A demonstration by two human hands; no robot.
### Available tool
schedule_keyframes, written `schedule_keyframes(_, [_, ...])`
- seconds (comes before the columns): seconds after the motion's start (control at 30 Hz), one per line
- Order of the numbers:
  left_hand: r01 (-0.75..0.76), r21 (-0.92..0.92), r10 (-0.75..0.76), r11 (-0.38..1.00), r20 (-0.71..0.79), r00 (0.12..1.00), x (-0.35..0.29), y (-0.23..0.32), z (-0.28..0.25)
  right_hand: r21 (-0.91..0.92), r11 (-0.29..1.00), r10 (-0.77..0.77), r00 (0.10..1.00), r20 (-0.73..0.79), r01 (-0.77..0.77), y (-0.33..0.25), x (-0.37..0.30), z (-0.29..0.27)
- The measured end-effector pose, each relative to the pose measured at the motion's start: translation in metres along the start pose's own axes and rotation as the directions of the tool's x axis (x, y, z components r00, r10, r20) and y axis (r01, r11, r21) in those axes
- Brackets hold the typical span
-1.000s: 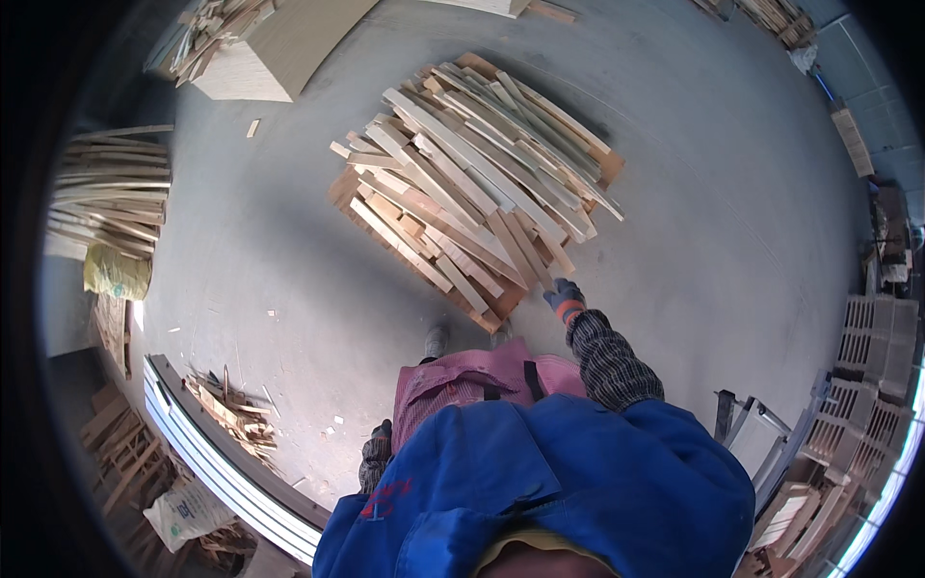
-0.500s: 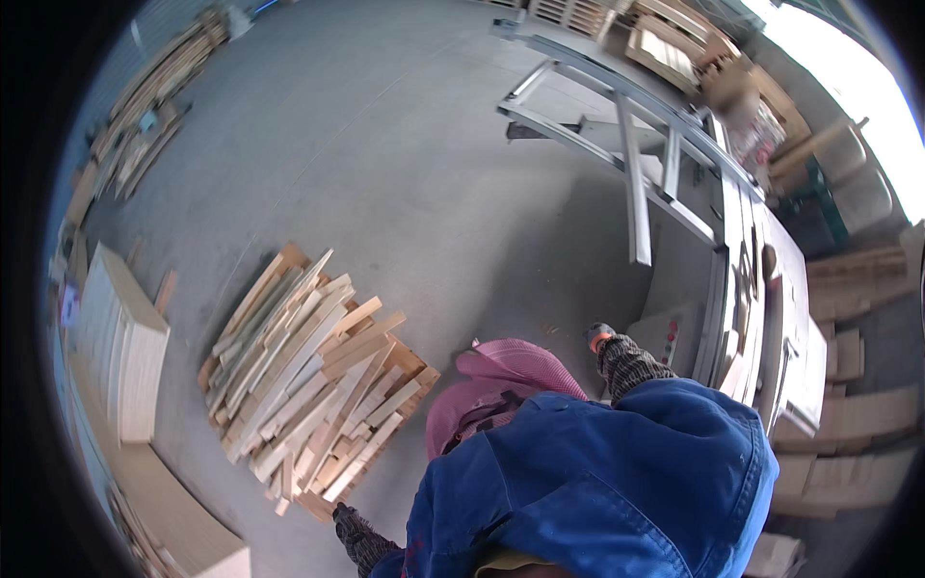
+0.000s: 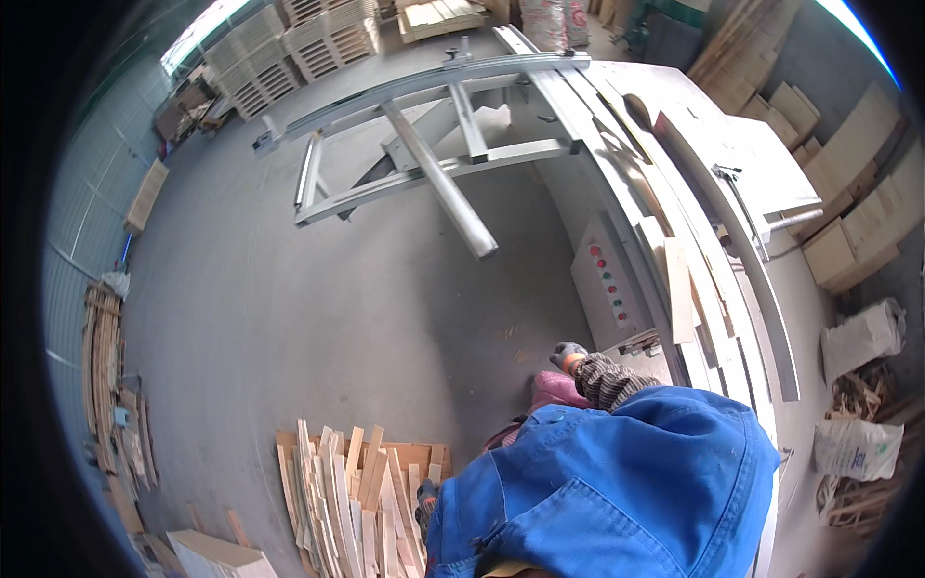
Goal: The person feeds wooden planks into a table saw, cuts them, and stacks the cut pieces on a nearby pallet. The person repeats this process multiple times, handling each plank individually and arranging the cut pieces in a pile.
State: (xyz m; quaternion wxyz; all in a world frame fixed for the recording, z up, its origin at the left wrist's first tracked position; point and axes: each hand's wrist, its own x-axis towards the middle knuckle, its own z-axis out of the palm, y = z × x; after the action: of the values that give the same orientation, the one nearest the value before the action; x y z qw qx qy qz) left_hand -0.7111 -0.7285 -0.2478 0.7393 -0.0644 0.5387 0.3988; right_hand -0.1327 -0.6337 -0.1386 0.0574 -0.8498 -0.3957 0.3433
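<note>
Head view, the only one: the person's blue jacket [image 3: 617, 482] fills the lower middle, and both gloved hands sit close to the body. The left hand [image 3: 426, 498] hangs low, just beside the pile of thin wooden slats [image 3: 352, 501] stacked on the concrete floor [image 3: 318, 308] — it looks near the slat ends, but whether it touches them I cannot tell, nor whether its fingers are curled or loose. The right hand [image 3: 568, 356] is raised in front, in a grey glove with a knit sleeve behind it, near the grey control box [image 3: 607, 279] of the long saw table [image 3: 674, 193]; it seems to grasp nothing, though its fingers are too small to read. By my judgement the slats are light, stiff and splintery — best gripped around the middle, several together
</note>
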Motion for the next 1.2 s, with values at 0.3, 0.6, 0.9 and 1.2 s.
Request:
schedule_keyframes(0.3, [0.097, 0.370, -0.268, 0.924, 0.446, 0.854, 0.141, 0.086, 0.254, 0.591, 0.763, 0.020, 0.904, -0.427, 0.262, 0.022, 0.025, -0.190])
schedule_keyframes(0.6, [-0.315, 0.868, 0.411, 0.385, 0.144, 0.900, 0.174, 0.086, 0.578, 0.713, 0.680, 0.609, 0.411, -0.678, 0.168, 0.210, -0.093, -0.243])
schedule_keyframes(0.9, [-0.099, 0.991, 0.521, 0.085, 0.040, 0.853, 0.116, 0.051, 0.753, 0.490, 0.727, 0.675, 0.370, -0.638, -0.481, 0.311, -0.160, -0.232])
schedule_keyframes(1.2, [-0.092, 0.994, 0.604, 0.056, 0.039, 0.796, 0.110, 0.038, 0.782, 0.299, 0.681, 0.727, 0.569, -0.385, -0.668, 0.336, -0.107, -0.277])
